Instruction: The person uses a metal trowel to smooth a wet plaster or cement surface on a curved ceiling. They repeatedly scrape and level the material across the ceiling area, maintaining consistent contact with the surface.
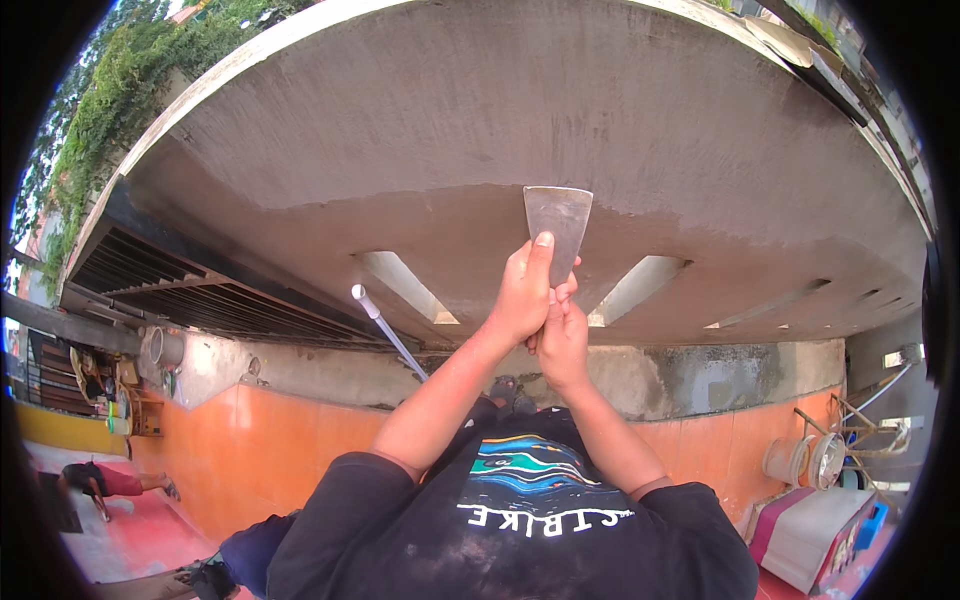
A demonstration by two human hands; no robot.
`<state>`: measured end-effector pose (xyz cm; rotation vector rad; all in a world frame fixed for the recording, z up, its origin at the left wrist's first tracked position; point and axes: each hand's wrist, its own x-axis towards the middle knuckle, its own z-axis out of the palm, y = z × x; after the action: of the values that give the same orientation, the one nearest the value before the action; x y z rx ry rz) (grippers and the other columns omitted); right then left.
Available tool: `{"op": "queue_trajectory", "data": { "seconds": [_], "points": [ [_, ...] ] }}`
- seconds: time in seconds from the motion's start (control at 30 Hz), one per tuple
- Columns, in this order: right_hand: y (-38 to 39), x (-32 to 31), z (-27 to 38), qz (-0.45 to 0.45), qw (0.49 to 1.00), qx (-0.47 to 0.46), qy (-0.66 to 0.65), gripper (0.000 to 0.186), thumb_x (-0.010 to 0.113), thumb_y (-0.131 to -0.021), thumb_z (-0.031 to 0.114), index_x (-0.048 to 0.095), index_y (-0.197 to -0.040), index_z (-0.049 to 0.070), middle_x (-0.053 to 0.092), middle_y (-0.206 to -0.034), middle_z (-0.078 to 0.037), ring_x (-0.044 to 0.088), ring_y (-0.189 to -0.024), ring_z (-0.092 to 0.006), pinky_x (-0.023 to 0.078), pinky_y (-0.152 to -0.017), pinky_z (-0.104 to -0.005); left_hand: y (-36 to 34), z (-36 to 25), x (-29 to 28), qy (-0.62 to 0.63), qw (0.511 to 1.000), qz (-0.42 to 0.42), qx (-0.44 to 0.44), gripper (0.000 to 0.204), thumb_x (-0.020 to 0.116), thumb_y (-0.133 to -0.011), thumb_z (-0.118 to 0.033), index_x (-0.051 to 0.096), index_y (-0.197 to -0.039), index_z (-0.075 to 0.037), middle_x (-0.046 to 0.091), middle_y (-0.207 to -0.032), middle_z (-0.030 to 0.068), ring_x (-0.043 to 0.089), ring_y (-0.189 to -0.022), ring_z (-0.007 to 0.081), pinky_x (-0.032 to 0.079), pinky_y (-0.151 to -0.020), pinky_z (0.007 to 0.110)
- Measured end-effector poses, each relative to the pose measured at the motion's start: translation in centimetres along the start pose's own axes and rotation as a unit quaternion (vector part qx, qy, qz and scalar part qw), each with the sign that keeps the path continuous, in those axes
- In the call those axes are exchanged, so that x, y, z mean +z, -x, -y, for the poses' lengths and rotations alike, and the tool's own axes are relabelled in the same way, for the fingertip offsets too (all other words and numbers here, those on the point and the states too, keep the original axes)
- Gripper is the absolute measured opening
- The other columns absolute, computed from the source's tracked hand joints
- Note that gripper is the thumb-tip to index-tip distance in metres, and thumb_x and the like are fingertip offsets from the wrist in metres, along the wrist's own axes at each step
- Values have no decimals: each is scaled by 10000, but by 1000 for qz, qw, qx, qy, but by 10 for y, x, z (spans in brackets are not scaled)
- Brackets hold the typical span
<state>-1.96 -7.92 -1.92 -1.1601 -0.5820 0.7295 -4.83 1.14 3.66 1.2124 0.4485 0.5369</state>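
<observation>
A wide metal scraper point(559, 212) points up against a grey plastered wall point(400, 110), its flared edge on or very near the surface. My left hand point(523, 290) is closed around the lower blade, thumb laid flat along its face. Just below, my right hand point(563, 345) is closed at the scraper's handle end, touching the left hand; the handle itself is hidden by my fingers. Around the blade, the lower band of plaster looks darker and damp, while the upper part is paler and streaked.
Slanted slots point(640, 285) pierce the wall. A white pipe point(385, 328) leans left of me, near a dark slatted metal gate point(150, 270). Buckets point(803, 461) stand on the right beside a covered box point(812, 535). Orange tiles point(250, 450) cover the floor. Another person point(110, 483) is far left.
</observation>
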Motion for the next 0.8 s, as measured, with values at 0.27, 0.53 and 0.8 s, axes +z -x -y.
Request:
{"op": "queue_trajectory", "data": {
  "seconds": [0.27, 0.53, 0.8],
  "points": [
    [-1, -1, 2, -9, 1000, 7, -20, 318, 417, -1064, 281, 468, -841, 59, 488, -595, 2, 478, -466, -71, 381, -419, -235, -1, 5, 2, 24, 1000, -6, 1, 571, 345, -1038, -521, 518, -990, 21, 504, -613, 42, 478, -497, 105, 433, -484, 259],
    [-4, 2, -1, -10, 999, -10, -34, 316, 426, -1063, 276, 459, -832, 64, 492, -608, 10, 476, -479, -64, 381, -425, -233, 0, 2, 2, 10, 1000, -10, 6, 573, 357, -1034, -526, 522, -993, 21, 507, -614, 45, 472, -492, 102, 428, -485, 253],
    [-3, 16, -11, -30, 996, -25, -75, 312, 405, -1067, 301, 470, -867, 70, 499, -632, 13, 477, -500, -59, 382, -438, -220, 3, -5, -5, -22, 1000, 6, -9, 569, 360, -1035, -522, 537, -983, 15, 518, -618, 40, 476, -504, 96, 427, -492, 245]
  ]
}}
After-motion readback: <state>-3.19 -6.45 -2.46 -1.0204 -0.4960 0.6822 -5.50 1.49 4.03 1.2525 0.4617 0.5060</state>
